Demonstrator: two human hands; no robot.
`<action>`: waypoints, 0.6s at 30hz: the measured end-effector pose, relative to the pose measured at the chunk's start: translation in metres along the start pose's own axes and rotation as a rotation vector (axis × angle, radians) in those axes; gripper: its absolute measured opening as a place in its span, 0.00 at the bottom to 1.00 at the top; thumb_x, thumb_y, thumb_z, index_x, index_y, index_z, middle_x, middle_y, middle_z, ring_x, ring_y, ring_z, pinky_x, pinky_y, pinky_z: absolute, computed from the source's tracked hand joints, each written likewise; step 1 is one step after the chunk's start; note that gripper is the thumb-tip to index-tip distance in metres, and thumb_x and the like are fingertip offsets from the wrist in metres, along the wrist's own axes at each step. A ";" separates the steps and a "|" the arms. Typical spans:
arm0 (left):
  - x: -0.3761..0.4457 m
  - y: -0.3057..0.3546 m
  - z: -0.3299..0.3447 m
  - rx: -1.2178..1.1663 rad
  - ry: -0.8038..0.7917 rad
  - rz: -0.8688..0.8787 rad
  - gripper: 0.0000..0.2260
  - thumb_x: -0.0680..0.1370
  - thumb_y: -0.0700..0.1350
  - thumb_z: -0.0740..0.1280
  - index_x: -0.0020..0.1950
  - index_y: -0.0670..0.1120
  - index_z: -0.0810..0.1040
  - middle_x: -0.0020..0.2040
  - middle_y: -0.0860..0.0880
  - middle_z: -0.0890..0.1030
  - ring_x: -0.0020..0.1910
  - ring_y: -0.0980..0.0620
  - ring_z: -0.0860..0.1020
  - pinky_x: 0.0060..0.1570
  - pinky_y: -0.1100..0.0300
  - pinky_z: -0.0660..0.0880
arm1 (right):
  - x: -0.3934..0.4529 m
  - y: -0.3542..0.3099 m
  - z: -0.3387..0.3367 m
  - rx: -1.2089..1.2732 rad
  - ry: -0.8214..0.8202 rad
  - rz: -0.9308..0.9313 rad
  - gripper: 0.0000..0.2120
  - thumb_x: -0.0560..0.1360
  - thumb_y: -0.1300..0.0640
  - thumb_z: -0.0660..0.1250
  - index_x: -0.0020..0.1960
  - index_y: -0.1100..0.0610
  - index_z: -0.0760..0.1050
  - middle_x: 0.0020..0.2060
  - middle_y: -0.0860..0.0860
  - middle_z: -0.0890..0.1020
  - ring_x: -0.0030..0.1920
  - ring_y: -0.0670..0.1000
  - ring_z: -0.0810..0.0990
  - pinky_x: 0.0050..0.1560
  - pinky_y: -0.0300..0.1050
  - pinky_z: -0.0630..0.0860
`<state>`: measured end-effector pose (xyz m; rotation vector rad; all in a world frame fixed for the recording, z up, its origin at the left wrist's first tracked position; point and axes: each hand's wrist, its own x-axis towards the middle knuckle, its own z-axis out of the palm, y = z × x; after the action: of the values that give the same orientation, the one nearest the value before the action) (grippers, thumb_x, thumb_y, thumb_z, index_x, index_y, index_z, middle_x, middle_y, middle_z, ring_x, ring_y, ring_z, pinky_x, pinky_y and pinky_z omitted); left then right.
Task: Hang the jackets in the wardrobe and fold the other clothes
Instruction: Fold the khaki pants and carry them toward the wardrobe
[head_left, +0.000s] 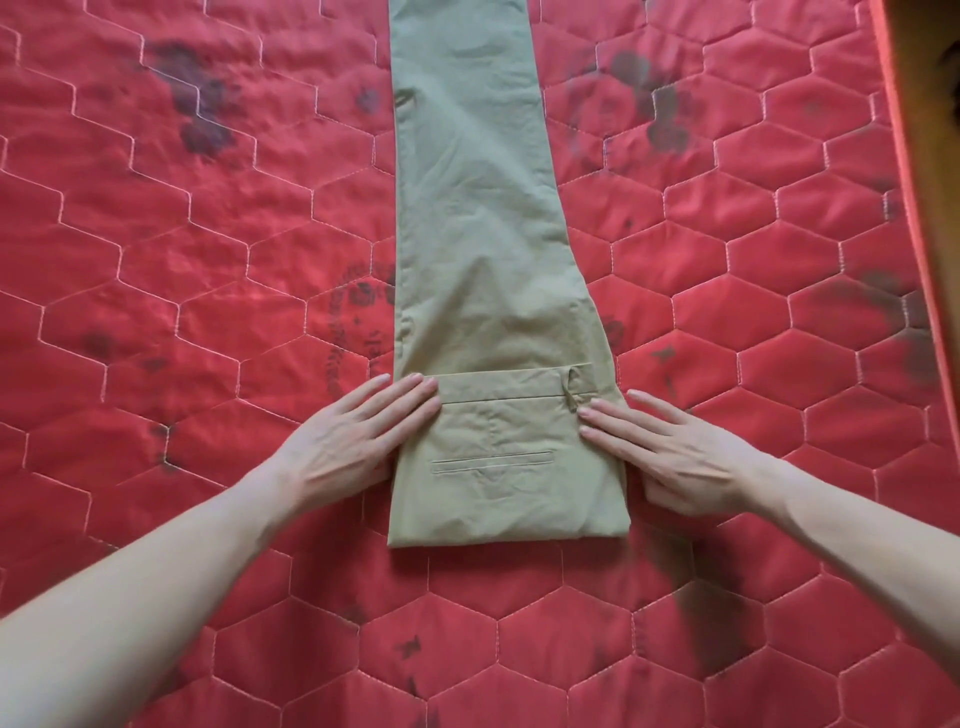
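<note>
Both bare forearms reach in from the lower corners and meet at the near end of a pair of khaki cotton trousers (483, 249). The left hand (343, 441) lies palm down with its fingers straight and close together, angled up and to the right, the fingertips resting on the left edge of the folded-over waist section (506, 457). The right hand (675, 452) mirrors it, flat and palm down, fingers straight and slightly spread, pointing up and to the left, the fingertips on the right edge of that same section just below a belt loop (571, 389). Neither hand curls around or pinches the cloth; both simply press on it with extended fingers.

The trousers lie lengthwise on a red quilted mattress cover (182, 260) stitched in a hexagon pattern with dark faded floral prints. The legs are laid one on top of the other and run away from the person past the top of the view. The waist end is turned back over the legs, showing a waistband seam and a welt pocket slit (491, 462), and the fold forms the nearest edge.

A faint dark printed emblem sits on the cover just left of the trousers, but its writing cannot be read. A wooden edge (935, 156) shows at the far right.
</note>
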<state>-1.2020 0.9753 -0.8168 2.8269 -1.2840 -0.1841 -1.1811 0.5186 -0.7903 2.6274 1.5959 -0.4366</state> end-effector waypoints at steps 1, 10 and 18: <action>0.003 0.002 0.003 0.013 0.019 0.007 0.30 0.82 0.43 0.57 0.84 0.42 0.56 0.84 0.42 0.59 0.82 0.43 0.59 0.78 0.43 0.64 | 0.002 -0.001 0.004 -0.038 0.069 0.023 0.42 0.72 0.58 0.64 0.84 0.57 0.54 0.84 0.56 0.55 0.83 0.56 0.54 0.80 0.61 0.58; 0.008 0.000 0.005 -0.043 0.011 -0.010 0.28 0.83 0.42 0.54 0.84 0.40 0.56 0.84 0.41 0.58 0.83 0.43 0.58 0.79 0.46 0.59 | 0.034 0.008 0.009 -0.116 0.197 0.059 0.32 0.80 0.57 0.62 0.83 0.50 0.59 0.83 0.53 0.59 0.83 0.57 0.57 0.78 0.68 0.59; 0.003 0.004 -0.012 -0.047 -0.095 0.054 0.34 0.81 0.57 0.60 0.83 0.42 0.60 0.82 0.37 0.61 0.82 0.40 0.61 0.80 0.45 0.58 | 0.036 0.003 -0.014 0.190 0.070 0.040 0.26 0.84 0.51 0.57 0.82 0.52 0.64 0.82 0.53 0.62 0.83 0.56 0.57 0.78 0.59 0.64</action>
<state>-1.2013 0.9698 -0.8047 2.7713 -1.3530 -0.3455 -1.1602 0.5506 -0.7863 2.8383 1.5914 -0.5255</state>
